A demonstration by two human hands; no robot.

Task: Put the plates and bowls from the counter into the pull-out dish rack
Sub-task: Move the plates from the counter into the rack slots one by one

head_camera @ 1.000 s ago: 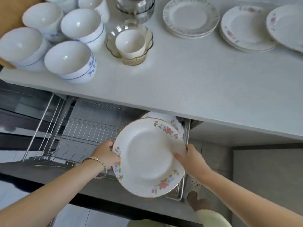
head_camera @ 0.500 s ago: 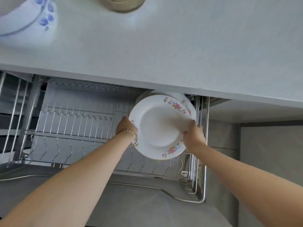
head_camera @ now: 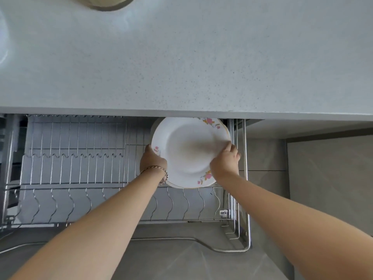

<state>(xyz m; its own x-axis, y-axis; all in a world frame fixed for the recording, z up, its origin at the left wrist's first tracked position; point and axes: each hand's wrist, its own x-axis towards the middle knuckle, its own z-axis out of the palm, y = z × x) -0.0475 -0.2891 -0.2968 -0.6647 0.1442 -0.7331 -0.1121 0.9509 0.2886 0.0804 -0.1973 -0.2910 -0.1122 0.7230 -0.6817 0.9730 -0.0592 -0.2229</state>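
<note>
A white plate with pink flowers and a gold rim (head_camera: 186, 150) stands on edge at the right end of the pull-out wire dish rack (head_camera: 76, 170), just under the counter's front edge. My left hand (head_camera: 152, 160), with a bracelet at the wrist, grips the plate's left rim. My right hand (head_camera: 225, 160) holds its right rim. The edge of another plate (head_camera: 225, 126) shows right behind it, mostly hidden.
The speckled white counter (head_camera: 191, 57) fills the upper half, with the base of a glass dish (head_camera: 105, 3) at the top edge and a blurred white bowl (head_camera: 3, 37) at far left. The rack's slots to the left of the plate hold nothing. A grey cabinet front (head_camera: 331, 178) stands at right.
Both hands carried the plate down and back into the rack's right end, close against the plate behind it. My view tilted down, so most dishes on the counter left the frame.
</note>
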